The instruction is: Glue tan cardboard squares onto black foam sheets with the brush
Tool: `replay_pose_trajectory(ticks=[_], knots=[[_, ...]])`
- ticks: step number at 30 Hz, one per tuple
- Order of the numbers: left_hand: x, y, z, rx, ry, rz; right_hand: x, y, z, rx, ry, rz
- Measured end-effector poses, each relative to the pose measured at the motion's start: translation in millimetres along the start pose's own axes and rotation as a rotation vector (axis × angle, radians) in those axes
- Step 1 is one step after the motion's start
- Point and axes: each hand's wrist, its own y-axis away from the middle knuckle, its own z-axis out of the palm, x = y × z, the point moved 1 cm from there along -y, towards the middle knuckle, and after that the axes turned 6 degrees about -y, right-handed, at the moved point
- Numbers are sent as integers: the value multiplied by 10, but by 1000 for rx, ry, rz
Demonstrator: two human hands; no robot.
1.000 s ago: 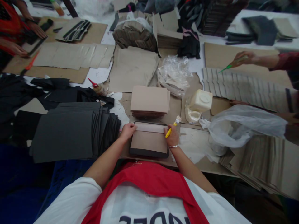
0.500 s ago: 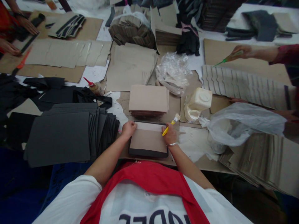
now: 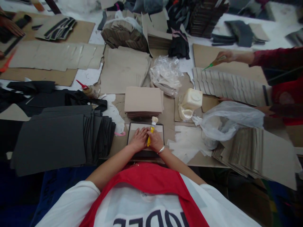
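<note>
Wide table (image 3: 94, 37) crowded with cardboard; fanned black sheets (image 3: 54, 135) to the left, tan stack (image 3: 143, 101) just beyond the hands. Centre, near the body: dark-edged board (image 3: 145, 134), tan card on it. Left hand (image 3: 138, 140) flat on it, fingers together; right hand (image 3: 155, 141) beside it, clamped on yellow brush (image 3: 151, 130), bristles up. Pressing step, seemingly; next probably needing firm smoothing toward the edges.

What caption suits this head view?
Left hand presses a tan card; right hand holds a yellow brush.
</note>
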Motion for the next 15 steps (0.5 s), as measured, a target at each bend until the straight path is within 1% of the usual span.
replay_pose_trajectory(ticks=[1,3,6,8,9,11,13,14,15], knots=[[-11,28,13,-22,-14,-34,-8,24,20,-12,19,11],[-114,119,4,-40,-46,-141,57,91,-11,5,77,97],[-322,333,-80,-45,-78,-302,253,225,-189,66,148,205],[-385,519,-184,-12,-84,-368,348,314,-332,121,173,225],[-382,627,-258,28,-80,-378,367,351,-394,152,177,219],[-323,870,-462,157,-55,-333,342,395,-484,215,171,188],[-263,1132,-728,335,-19,-243,254,386,-528,270,148,137],[-263,1265,-872,430,-12,-213,195,361,-535,291,130,105],[-296,1398,-1018,519,-21,-211,129,322,-536,309,100,73]])
